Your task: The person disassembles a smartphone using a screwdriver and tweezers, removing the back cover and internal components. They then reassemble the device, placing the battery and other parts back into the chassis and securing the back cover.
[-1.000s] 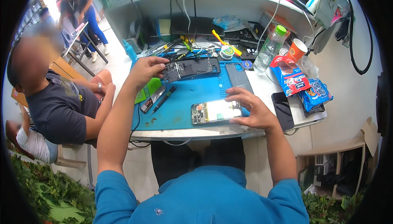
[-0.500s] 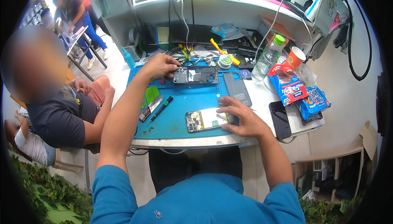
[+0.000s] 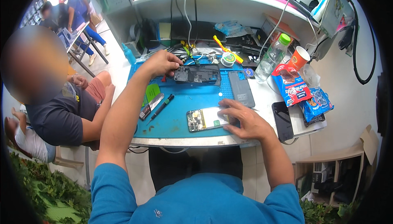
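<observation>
My left hand (image 3: 163, 64) is closed in a pinch on the left end of a black phone frame (image 3: 198, 75), which lies at the back of the blue work mat (image 3: 176, 117). Nearer to me is an opened phone (image 3: 209, 119), its circuit board and pale battery exposed. The fingers of my right hand (image 3: 247, 121) curve over this phone's right end, with the thumb by its near edge. Between and right of these two lies a grey phone back cover (image 3: 241, 89). A dark screwdriver (image 3: 160, 108) and a silver-bladed tool (image 3: 150, 107) rest left of the opened phone.
A dark phone (image 3: 282, 121), snack packets (image 3: 291, 85), a paper cup (image 3: 299, 57) and a green-capped bottle (image 3: 273, 58) occupy the right side. Behind the mat are a solder spool (image 3: 228, 59), yellow tool (image 3: 227, 48) and cables. A person (image 3: 61, 109) sits close on the left.
The black frame has been turned in my left hand, and its recessed, ridged side now shows. My right hand stays on the opened phone, almost unmoved.
</observation>
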